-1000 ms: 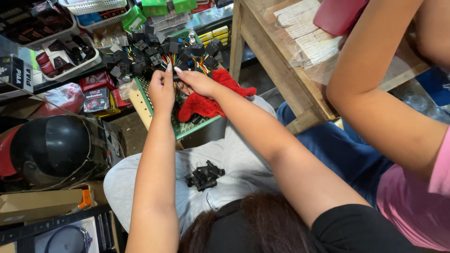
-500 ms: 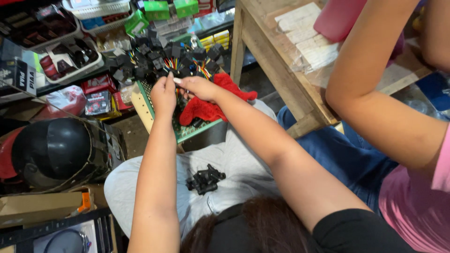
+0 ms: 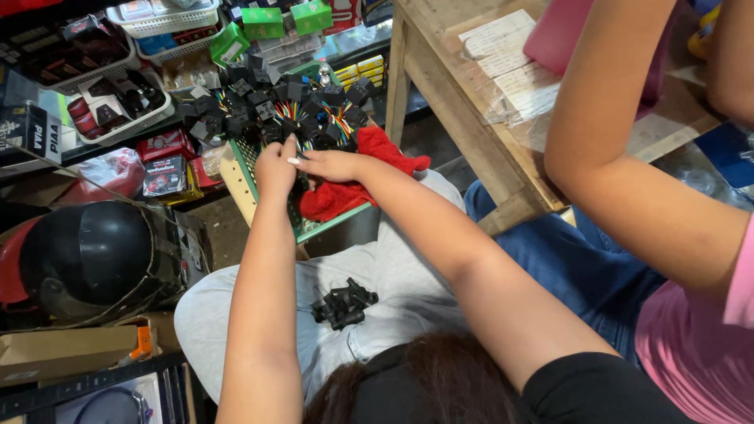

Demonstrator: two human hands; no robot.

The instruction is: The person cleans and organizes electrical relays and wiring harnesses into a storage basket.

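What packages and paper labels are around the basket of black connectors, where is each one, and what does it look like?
Green boxes: small cartons, top centre, behind the basket.
Red packets: flat red and black packs, left of the green basket.
Black carton: dark box, far left edge.
Yellow boxes: small stack, beside the table leg.
Paper slips: pale sheets in clear plastic, on the wooden table.

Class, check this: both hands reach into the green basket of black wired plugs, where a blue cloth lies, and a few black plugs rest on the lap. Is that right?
Not quite. The head view shows the cloth is red, not blue. The rest stands: the left hand and right hand reach into the green basket of black wired plugs, and black plugs rest on the lap.
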